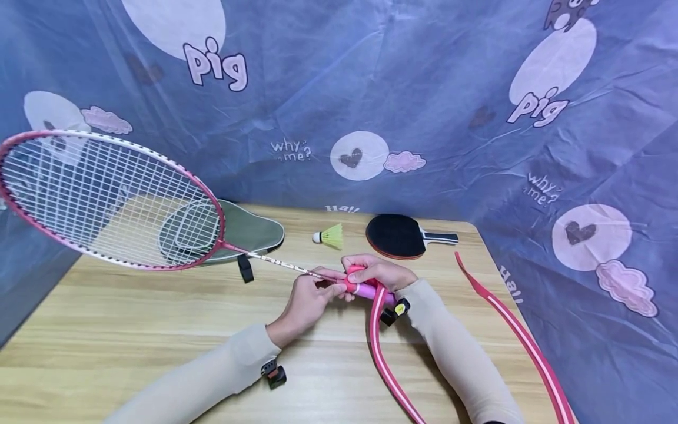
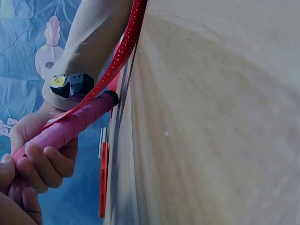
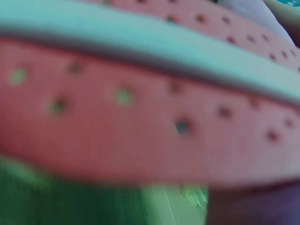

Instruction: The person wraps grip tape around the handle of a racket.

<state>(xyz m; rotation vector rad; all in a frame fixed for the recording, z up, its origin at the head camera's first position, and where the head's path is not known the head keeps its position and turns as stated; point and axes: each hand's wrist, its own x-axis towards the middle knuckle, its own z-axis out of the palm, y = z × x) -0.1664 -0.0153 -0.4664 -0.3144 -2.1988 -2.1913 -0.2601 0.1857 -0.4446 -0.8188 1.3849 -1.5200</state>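
Note:
A badminton racket (image 1: 219,242) is held in the air, its strung head tilted up to the left. My left hand (image 1: 309,303) grips it where the shaft meets the handle. Red perforated grip tape (image 1: 375,335) with a white stripe lies round the handle's upper end. Its long tail hangs down towards me. My right hand (image 1: 382,273) pinches the tape against the pink-purple handle (image 1: 365,290). In the left wrist view, the right fingers (image 2: 44,166) curl round the handle (image 2: 77,123). Close, blurred tape (image 3: 122,145) fills most of the right wrist view, hiding the hands' work.
Behind the hands lie a green racket case (image 1: 254,227), a yellow shuttlecock (image 1: 331,236) and a black table tennis bat (image 1: 394,234). A further length of red tape (image 1: 521,335) arcs along the right side. Patterned blue cloth (image 1: 296,106) surrounds the wooden table (image 1: 132,330).

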